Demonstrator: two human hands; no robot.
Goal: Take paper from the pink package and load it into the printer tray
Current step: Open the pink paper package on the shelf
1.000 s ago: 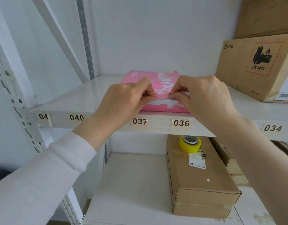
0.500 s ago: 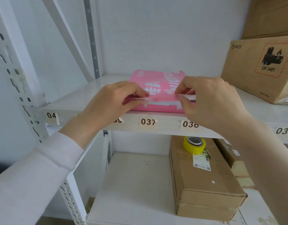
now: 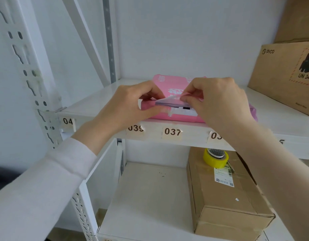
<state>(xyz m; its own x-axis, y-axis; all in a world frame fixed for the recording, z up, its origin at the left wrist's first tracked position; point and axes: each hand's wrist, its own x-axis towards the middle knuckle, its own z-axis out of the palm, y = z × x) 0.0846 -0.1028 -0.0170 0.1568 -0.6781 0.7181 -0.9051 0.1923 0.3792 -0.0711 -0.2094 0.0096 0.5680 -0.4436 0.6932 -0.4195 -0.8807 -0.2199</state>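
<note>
Pink package lies flat on our white shelf, where our left hand grips its end and our right hand pinches its torn flap.

Yellow tape roll sits atop a cardboard box (lower shelf) — another box above.

Wrapper flap now lifted

Between both hands, the pink package flap has peeled up, baring white paper edges underneath.
</note>
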